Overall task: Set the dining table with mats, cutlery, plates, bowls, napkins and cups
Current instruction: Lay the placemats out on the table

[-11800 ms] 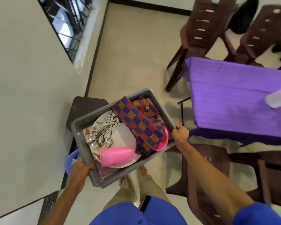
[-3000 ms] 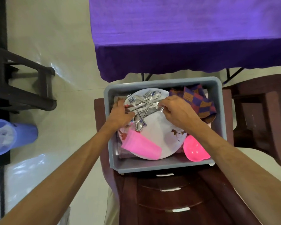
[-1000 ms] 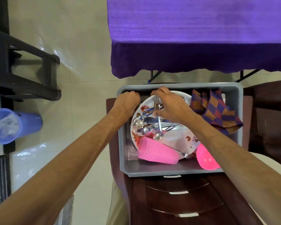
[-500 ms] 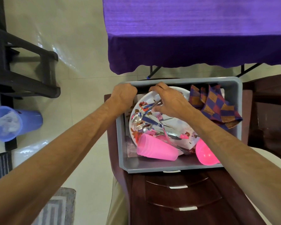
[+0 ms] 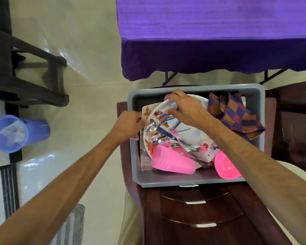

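Note:
A grey bin (image 5: 184,181) stands on a brown chair's seat. Inside lie white floral plates (image 5: 198,137) tilted up at their far side, loose cutlery (image 5: 168,137) sliding on top, stacked pink cups (image 5: 173,161), a pink bowl (image 5: 226,167) and checkered cloths (image 5: 237,117). My right hand (image 5: 185,110) grips the plates' far rim, fingers over the edge and thumb on top. At the bin's left wall, my left hand (image 5: 129,126) pinches the corner of a floral mat (image 5: 146,110) that lies under the plates. The purple-clothed table (image 5: 210,32) is just beyond the bin.
The brown chair (image 5: 193,218) carries the bin, and another brown chair (image 5: 293,121) stands at the right. A dark stool (image 5: 25,82) and a blue bucket (image 5: 14,133) sit on the tiled floor at the left.
My left hand has moved from the bin's far-left corner to the mat's corner. My right hand has tilted the plates higher, and the cutlery has slid toward the pink cups.

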`<action>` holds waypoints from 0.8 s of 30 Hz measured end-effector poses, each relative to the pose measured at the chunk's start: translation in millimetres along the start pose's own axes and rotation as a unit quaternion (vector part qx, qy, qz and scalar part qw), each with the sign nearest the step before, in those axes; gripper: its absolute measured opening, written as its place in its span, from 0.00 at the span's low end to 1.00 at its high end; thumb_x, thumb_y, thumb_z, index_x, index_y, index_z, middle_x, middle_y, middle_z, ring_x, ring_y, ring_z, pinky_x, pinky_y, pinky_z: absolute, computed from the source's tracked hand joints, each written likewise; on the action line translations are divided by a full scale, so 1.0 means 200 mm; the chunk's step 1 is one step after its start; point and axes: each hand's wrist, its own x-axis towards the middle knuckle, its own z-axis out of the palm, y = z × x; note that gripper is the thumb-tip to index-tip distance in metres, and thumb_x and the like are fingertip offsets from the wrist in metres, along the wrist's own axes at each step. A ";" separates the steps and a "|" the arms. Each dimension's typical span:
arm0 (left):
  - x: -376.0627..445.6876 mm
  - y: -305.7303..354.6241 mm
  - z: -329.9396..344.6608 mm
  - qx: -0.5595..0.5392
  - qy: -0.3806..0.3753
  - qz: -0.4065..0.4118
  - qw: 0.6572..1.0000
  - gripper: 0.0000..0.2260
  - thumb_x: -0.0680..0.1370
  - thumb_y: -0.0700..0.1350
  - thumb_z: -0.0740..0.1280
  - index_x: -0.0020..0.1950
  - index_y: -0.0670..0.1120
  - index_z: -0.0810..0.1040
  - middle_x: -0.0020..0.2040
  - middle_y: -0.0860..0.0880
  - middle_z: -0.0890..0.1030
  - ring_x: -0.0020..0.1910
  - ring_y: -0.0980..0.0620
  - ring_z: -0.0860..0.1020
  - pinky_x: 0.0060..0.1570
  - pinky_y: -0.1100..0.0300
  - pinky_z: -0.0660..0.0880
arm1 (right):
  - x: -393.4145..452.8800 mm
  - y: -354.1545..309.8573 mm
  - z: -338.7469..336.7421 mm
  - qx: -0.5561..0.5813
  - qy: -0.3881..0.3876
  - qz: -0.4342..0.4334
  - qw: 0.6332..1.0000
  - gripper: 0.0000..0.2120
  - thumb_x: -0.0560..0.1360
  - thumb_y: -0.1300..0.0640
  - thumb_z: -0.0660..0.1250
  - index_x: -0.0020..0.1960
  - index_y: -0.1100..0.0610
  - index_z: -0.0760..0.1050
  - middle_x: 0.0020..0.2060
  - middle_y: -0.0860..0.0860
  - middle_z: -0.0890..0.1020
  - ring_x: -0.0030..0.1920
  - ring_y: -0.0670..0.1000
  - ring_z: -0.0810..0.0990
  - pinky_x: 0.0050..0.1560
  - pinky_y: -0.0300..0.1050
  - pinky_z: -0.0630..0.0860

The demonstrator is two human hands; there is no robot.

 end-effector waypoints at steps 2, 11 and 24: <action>0.00 -0.02 0.03 -0.010 0.053 0.023 0.998 0.12 0.86 0.51 0.63 0.47 0.47 0.80 0.35 0.53 0.80 0.31 0.54 0.79 0.38 0.63 0.77 | 0.00 0.01 0.00 -0.003 0.005 -0.009 1.000 0.18 0.84 0.51 0.64 0.73 0.52 0.72 0.69 0.52 0.74 0.61 0.53 0.79 0.56 0.43 0.72; -0.01 -0.04 0.05 0.015 0.105 0.035 0.994 0.14 0.85 0.54 0.63 0.44 0.48 0.76 0.32 0.57 0.73 0.30 0.55 0.74 0.32 0.66 0.64 | 0.02 -0.02 -0.06 -0.033 -0.029 -0.009 0.999 0.17 0.86 0.54 0.60 0.74 0.51 0.73 0.69 0.55 0.74 0.65 0.57 0.77 0.66 0.54 0.75; -0.01 0.02 -0.07 0.094 0.154 0.078 0.981 0.17 0.85 0.56 0.63 0.54 0.44 0.82 0.45 0.47 0.84 0.37 0.51 0.76 0.42 0.59 0.73 | -0.04 -0.02 -0.10 -0.005 -0.004 -0.024 1.000 0.16 0.87 0.55 0.59 0.73 0.50 0.74 0.64 0.53 0.75 0.61 0.54 0.76 0.60 0.50 0.76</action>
